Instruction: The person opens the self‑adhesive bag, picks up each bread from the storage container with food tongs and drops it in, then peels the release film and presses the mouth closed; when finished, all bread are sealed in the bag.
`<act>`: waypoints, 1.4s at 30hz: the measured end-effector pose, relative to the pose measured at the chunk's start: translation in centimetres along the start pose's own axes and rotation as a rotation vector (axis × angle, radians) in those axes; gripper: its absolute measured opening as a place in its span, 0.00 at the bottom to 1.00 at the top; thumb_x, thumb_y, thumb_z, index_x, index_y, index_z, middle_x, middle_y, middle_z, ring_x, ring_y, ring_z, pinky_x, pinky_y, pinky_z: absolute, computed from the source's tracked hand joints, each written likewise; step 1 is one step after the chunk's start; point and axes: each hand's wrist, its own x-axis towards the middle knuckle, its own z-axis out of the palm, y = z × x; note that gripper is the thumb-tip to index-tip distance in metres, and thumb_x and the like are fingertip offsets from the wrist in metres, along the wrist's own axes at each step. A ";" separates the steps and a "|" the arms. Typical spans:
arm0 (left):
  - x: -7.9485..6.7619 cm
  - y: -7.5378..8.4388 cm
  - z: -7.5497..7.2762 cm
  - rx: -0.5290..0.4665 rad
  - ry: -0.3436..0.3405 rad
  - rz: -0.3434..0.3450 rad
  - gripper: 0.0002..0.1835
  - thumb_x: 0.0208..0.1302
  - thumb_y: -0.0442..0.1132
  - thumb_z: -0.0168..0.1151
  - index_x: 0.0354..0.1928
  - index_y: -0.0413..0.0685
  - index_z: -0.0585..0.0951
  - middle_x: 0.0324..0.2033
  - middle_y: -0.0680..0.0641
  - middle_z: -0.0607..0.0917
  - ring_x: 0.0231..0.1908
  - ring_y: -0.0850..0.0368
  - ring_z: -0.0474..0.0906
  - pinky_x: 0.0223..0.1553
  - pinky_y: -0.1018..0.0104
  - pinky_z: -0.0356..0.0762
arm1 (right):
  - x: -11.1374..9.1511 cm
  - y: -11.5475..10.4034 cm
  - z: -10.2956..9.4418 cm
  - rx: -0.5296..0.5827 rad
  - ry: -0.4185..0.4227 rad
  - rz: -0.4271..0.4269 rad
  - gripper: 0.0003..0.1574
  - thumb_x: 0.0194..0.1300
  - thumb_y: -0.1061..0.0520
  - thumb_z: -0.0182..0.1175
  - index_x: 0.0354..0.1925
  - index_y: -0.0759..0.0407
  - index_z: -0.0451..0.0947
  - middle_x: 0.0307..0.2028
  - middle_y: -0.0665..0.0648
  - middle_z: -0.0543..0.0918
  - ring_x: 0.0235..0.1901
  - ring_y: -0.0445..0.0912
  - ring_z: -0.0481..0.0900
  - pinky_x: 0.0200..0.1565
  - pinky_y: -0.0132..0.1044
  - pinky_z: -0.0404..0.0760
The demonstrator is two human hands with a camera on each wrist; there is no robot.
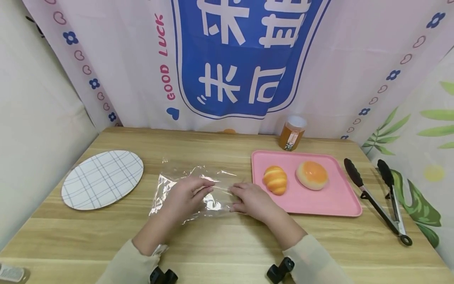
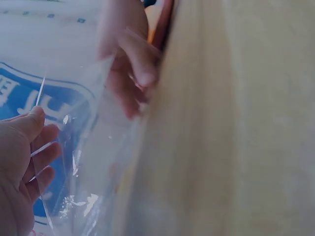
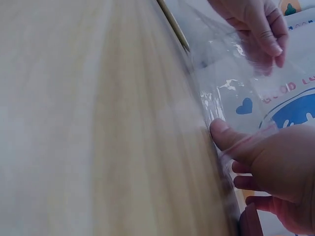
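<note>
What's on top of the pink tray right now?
On the pink tray sit two buns, apart from each other: a ridged, croissant-like bun on the left and a round orange-topped bun on the right. What is beneath them is hidden.

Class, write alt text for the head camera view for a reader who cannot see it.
Both hands, left hand and right hand, hold a clear plastic bag on a wooden table. A pink tray with two buns lies right; a checked plate left.

Bare wooden tabletop [image 1: 227, 244] at my 6 o'clock; flat pink plastic tray [image 1: 340, 201] blocks 3, checked oval plate [image 1: 102, 178] blocks 9.
</note>
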 end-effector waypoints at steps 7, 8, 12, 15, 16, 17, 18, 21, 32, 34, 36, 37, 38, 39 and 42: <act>-0.6 -1.7 1.2 -0.104 0.014 -0.154 0.08 0.63 0.38 0.66 0.44 0.47 0.86 0.42 0.50 0.90 0.48 0.51 0.85 0.52 0.53 0.83 | -1.1 0.5 -0.5 0.080 0.048 0.068 0.35 0.64 0.41 0.64 0.62 0.58 0.75 0.62 0.59 0.78 0.64 0.56 0.73 0.67 0.52 0.71; -0.7 -1.9 1.3 -0.118 0.019 -0.167 0.08 0.63 0.38 0.66 0.44 0.48 0.86 0.42 0.50 0.90 0.48 0.51 0.85 0.53 0.52 0.82 | -1.4 0.7 -0.7 0.090 0.074 0.073 0.34 0.64 0.42 0.64 0.62 0.58 0.75 0.62 0.59 0.78 0.64 0.56 0.73 0.67 0.53 0.70; -0.8 -2.5 1.6 -0.161 0.031 -0.203 0.08 0.64 0.38 0.65 0.45 0.48 0.86 0.43 0.50 0.89 0.50 0.49 0.84 0.55 0.49 0.81 | -3.3 2.2 -2.1 0.138 0.193 0.123 0.31 0.65 0.46 0.63 0.61 0.59 0.76 0.63 0.60 0.77 0.64 0.57 0.73 0.67 0.55 0.71; -0.8 -2.7 1.7 -0.174 0.040 -0.216 0.09 0.65 0.39 0.65 0.45 0.48 0.86 0.43 0.50 0.89 0.51 0.48 0.84 0.56 0.48 0.80 | -5.4 4.0 -3.6 0.157 0.259 0.207 0.32 0.66 0.47 0.63 0.62 0.60 0.74 0.65 0.62 0.74 0.66 0.60 0.70 0.67 0.59 0.70; -0.8 -2.7 1.7 -0.175 0.044 -0.219 0.09 0.65 0.40 0.65 0.45 0.48 0.86 0.43 0.50 0.89 0.51 0.48 0.84 0.56 0.48 0.80 | -6.1 4.9 -4.1 0.157 0.279 0.241 0.32 0.66 0.47 0.63 0.63 0.60 0.73 0.66 0.63 0.73 0.66 0.61 0.69 0.66 0.60 0.69; -0.8 -2.7 1.7 -0.176 0.046 -0.220 0.09 0.65 0.40 0.65 0.45 0.48 0.86 0.43 0.50 0.89 0.51 0.48 0.84 0.56 0.48 0.80 | -6.9 5.7 -4.6 0.150 0.294 0.277 0.33 0.66 0.47 0.63 0.64 0.61 0.72 0.67 0.65 0.71 0.66 0.63 0.67 0.66 0.62 0.67; -0.8 -2.7 1.7 -0.176 0.048 -0.220 0.09 0.66 0.40 0.65 0.44 0.47 0.86 0.43 0.49 0.89 0.51 0.48 0.84 0.56 0.48 0.80 | -7.6 6.7 -5.0 0.144 0.314 0.309 0.34 0.67 0.48 0.63 0.65 0.62 0.71 0.67 0.66 0.70 0.67 0.64 0.67 0.67 0.63 0.66; -0.8 -2.6 1.6 -0.170 0.056 -0.226 0.09 0.65 0.41 0.65 0.44 0.48 0.86 0.43 0.49 0.90 0.51 0.48 0.84 0.56 0.48 0.80 | -10.1 9.7 -6.3 0.107 0.357 0.429 0.37 0.68 0.47 0.61 0.67 0.65 0.66 0.69 0.70 0.65 0.67 0.69 0.62 0.66 0.69 0.61; -1.0 -2.7 1.8 -0.173 0.071 -0.223 0.08 0.64 0.40 0.66 0.43 0.48 0.86 0.42 0.49 0.90 0.51 0.48 0.84 0.56 0.48 0.79 | -19.1 21.0 -8.0 0.069 0.332 0.952 0.66 0.67 0.29 0.50 0.72 0.78 0.35 0.69 0.86 0.42 0.68 0.79 0.42 0.64 0.75 0.51; -1.0 -2.7 1.9 -0.177 0.071 -0.224 0.08 0.64 0.39 0.66 0.43 0.47 0.86 0.42 0.49 0.90 0.51 0.48 0.84 0.57 0.48 0.79 | -20.2 22.2 -8.0 0.130 0.261 1.044 0.72 0.65 0.25 0.49 0.71 0.80 0.28 0.68 0.88 0.38 0.68 0.80 0.40 0.64 0.76 0.53; -1.0 -2.7 1.9 -0.178 0.072 -0.225 0.08 0.64 0.39 0.66 0.43 0.47 0.86 0.42 0.49 0.90 0.51 0.48 0.84 0.57 0.48 0.79 | -20.9 23.1 -8.0 0.211 0.183 1.115 0.77 0.63 0.22 0.47 0.70 0.79 0.22 0.68 0.88 0.35 0.68 0.80 0.39 0.64 0.75 0.54; -1.0 -2.7 2.0 -0.178 0.071 -0.226 0.08 0.64 0.39 0.66 0.43 0.47 0.86 0.42 0.49 0.90 0.51 0.48 0.84 0.56 0.48 0.79 | -21.1 23.5 -8.1 0.248 0.158 1.143 0.78 0.62 0.21 0.47 0.69 0.79 0.19 0.67 0.88 0.35 0.68 0.81 0.39 0.64 0.75 0.54; -1.0 -2.7 2.0 -0.179 0.071 -0.225 0.08 0.64 0.39 0.66 0.43 0.47 0.86 0.42 0.49 0.90 0.51 0.48 0.84 0.56 0.48 0.79 | -21.2 23.7 -8.0 0.284 0.144 1.166 0.79 0.61 0.20 0.46 0.69 0.79 0.18 0.67 0.88 0.34 0.68 0.81 0.39 0.65 0.74 0.54; -1.0 -2.7 2.0 -0.181 0.070 -0.226 0.08 0.64 0.39 0.66 0.43 0.47 0.86 0.42 0.49 0.90 0.51 0.48 0.84 0.56 0.48 0.79 | -21.3 23.9 -8.0 0.312 0.136 1.186 0.80 0.60 0.20 0.46 0.69 0.79 0.17 0.67 0.88 0.34 0.68 0.81 0.39 0.65 0.74 0.54; -1.0 -2.7 2.1 -0.183 0.067 -0.226 0.08 0.64 0.39 0.66 0.43 0.47 0.86 0.42 0.49 0.90 0.51 0.47 0.84 0.56 0.48 0.80 | -21.3 24.2 -7.8 0.338 0.170 1.228 0.82 0.58 0.19 0.49 0.70 0.79 0.19 0.68 0.88 0.36 0.68 0.80 0.41 0.67 0.72 0.54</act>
